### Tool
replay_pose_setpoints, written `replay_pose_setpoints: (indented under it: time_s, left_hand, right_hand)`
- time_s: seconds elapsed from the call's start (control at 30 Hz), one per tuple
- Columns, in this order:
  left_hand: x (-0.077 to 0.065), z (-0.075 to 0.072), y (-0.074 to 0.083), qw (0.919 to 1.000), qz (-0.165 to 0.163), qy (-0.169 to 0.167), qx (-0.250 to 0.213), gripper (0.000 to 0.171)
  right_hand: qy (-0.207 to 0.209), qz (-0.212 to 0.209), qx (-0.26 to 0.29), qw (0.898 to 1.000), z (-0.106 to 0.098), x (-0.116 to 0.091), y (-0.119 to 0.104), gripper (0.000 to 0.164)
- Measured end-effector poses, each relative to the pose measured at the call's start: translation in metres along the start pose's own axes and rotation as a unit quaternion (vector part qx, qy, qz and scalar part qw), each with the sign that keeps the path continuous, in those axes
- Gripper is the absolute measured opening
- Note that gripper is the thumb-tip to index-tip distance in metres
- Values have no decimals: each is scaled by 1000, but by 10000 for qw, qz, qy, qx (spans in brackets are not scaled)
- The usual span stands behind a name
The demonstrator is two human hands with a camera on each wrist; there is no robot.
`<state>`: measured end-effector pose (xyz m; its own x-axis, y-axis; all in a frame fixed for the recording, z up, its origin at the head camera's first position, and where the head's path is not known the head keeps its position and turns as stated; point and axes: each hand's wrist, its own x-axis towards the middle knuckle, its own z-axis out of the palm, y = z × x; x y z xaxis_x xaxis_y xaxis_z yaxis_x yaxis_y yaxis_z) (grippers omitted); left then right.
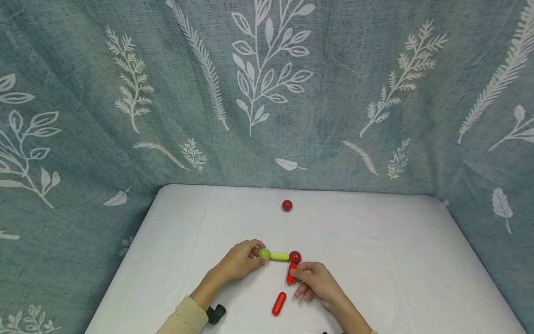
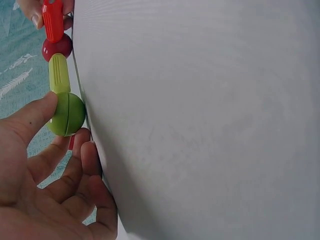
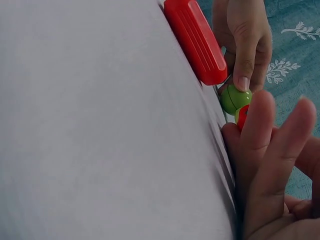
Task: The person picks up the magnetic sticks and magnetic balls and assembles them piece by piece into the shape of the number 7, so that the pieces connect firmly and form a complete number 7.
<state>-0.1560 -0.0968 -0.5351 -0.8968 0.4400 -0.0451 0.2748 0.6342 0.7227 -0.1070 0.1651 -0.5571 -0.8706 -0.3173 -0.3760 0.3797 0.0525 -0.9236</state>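
Thumb and fingers of my left hand [image 1: 239, 260] pinch a green ball [image 1: 264, 253] near the middle of the table. From this ball a yellow-green rod [image 1: 279, 256] runs right to a dark red ball [image 1: 295, 257]. My right hand [image 1: 320, 284] pinches a red rod [image 1: 290, 274] whose far end meets the dark red ball, making a corner. In the left wrist view, the ridged red rod [image 2: 53, 22], red ball [image 2: 57, 47], yellow-green rod [image 2: 59, 75] and green ball [image 2: 70, 115] form one chain. Fingers hide most of the held red rod in the right wrist view.
A second red rod [image 1: 279, 304] lies loose nearer the front, left of my right hand. Another red ball [image 1: 287, 205] sits towards the table's back edge. The white-covered table [image 1: 375, 250] is bordered behind and at the sides by a leaf-patterned teal curtain [image 1: 333, 153].
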Motion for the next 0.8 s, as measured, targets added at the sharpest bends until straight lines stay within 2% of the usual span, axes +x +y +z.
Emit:
replay_pose_setpoints:
  time_s: [0.63,0.8]
  left_hand:
    - [2,1,-2,10000,1,-30,-16,31]
    - [0,1,-2,9999,-167,-1,37,52]
  right_hand:
    - [289,-201,-996,9944,-1,3,1,34]
    - [348,-194,-1097,9932,0,4,1,34]
